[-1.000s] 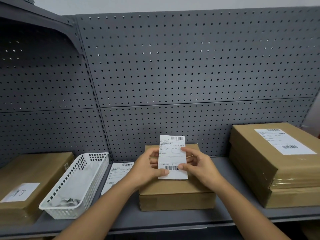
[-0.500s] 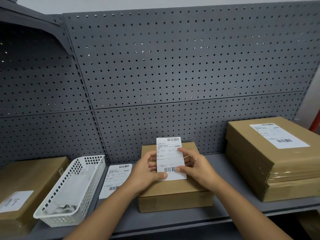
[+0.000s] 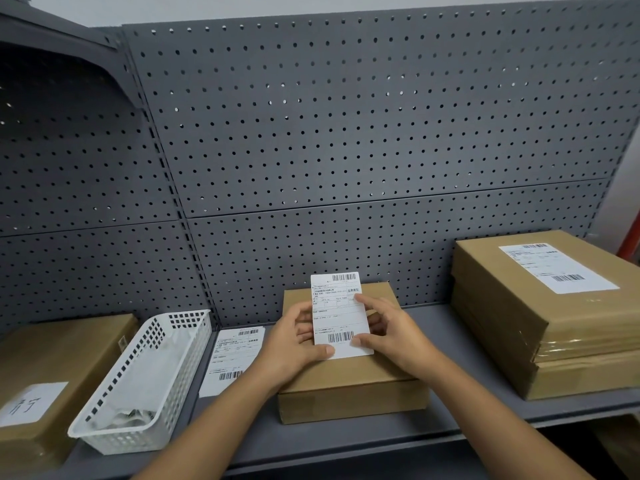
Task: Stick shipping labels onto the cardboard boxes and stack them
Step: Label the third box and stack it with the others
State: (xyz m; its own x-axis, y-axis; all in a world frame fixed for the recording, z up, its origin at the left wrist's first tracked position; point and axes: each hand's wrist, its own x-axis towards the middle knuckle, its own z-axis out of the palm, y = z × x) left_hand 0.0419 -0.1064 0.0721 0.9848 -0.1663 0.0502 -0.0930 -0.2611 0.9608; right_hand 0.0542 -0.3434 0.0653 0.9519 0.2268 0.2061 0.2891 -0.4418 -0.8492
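- Label [image 3: 341,315]: held upright over the box [image 3: 349,386], low centre of view, print towards the camera; whether its lower edge touches the box I cannot tell.
- Left hand [image 3: 294,344], at the label's 8 o'clock: thumb on the bottom corner, fingers [image 3: 304,329] curled behind; right hand [image 3: 391,332], at 3 o'clock, pinches the right edge between forefinger and thumb.
- Handling, as I judge: thin, light, floppy paper; apt to crease; best held by edges and corners, laid from one edge, then smoothed.
- Box: flat, stiff cardboard, probably light; lift by its short sides.
- Outward on the shelf [image 3: 329,441]: spare label [image 3: 233,355] at 9 o'clock; basket [image 3: 145,375] at 8; labelled stack [image 3: 502,323] at 3.
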